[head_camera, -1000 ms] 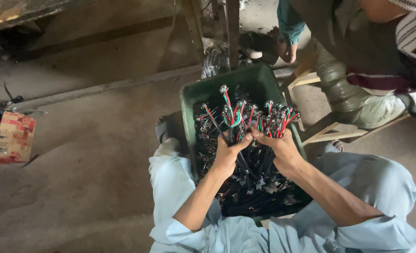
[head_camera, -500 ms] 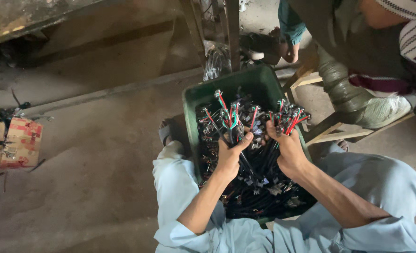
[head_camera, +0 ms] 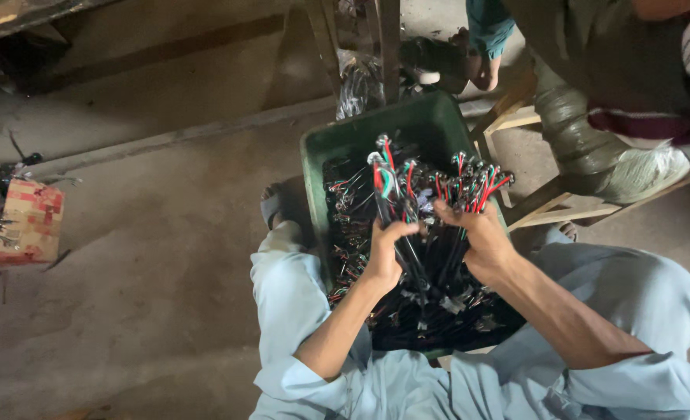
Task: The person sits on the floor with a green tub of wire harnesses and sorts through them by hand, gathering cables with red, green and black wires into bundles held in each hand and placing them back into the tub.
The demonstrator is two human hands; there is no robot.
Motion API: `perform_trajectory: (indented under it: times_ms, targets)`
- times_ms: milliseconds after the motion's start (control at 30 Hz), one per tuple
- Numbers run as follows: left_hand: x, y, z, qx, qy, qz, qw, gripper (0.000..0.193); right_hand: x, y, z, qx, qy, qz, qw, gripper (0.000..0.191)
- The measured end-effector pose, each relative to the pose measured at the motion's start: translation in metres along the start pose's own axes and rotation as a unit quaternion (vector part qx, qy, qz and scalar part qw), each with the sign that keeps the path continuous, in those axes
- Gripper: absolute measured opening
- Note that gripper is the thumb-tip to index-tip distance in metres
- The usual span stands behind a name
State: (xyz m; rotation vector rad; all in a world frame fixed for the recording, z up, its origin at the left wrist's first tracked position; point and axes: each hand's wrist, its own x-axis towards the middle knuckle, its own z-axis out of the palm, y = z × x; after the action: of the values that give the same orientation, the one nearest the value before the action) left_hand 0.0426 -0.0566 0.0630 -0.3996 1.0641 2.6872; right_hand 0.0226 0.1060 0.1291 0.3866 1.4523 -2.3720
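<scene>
1. I see a bundle of wired connectors (head_camera: pixel 407 194), with red, green and white leads, held upright over the green plastic crate (head_camera: pixel 345 144).
2. My left hand (head_camera: pixel 384 253) has its fingers closed round the bundle; my right hand (head_camera: pixel 481 233) grips its other side.
3. The crate between my knees is full of black wire harnesses (head_camera: pixel 438 303).
4. A cardboard box (head_camera: pixel 26 222) sits on the floor (head_camera: pixel 158 257), well apart to the left.

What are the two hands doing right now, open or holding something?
Left hand: closed around a bundle of wires.
Right hand: closed on another wire bundle over the green crate.
</scene>
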Motion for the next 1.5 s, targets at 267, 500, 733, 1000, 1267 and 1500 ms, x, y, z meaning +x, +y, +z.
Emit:
perform_trajectory:
  times_ms: [267, 500, 733, 1000, 1267, 1500]
  targets:
    - [-0.001, 0.009, 0.006, -0.016, 0.029, 0.082, 0.996, 0.019, -0.004, -0.005, 0.002, -0.036, -0.031, -0.047, 0.998, 0.014]
    - [-0.001, 0.003, 0.014, 0.032, 0.053, 0.124, 0.99, 0.019, -0.004, 0.002, 0.002, -0.072, -0.042, -0.102, 0.991, 0.027]
    - [0.003, 0.002, 0.016, 0.013, 0.113, 0.092, 0.989, 0.018, -0.007, 0.005, 0.005, -0.167, -0.068, -0.117, 0.977, 0.033]
    - [0.0, -0.006, 0.008, 0.065, 0.06, 0.105, 0.991, 0.016, 0.0, 0.008, -0.006, -0.106, -0.048, -0.12, 0.986, 0.016]
    - [-0.01, 0.014, 0.012, 0.267, -0.134, 0.166, 0.94, 0.026, 0.014, 0.002, -0.031, -0.069, -0.03, -0.096, 0.993, 0.01]
    - [-0.018, 0.027, 0.026, 0.234, -0.145, 0.156, 0.949, 0.053, 0.002, 0.005, -0.026, -0.099, -0.037, -0.098, 0.989, 0.009]
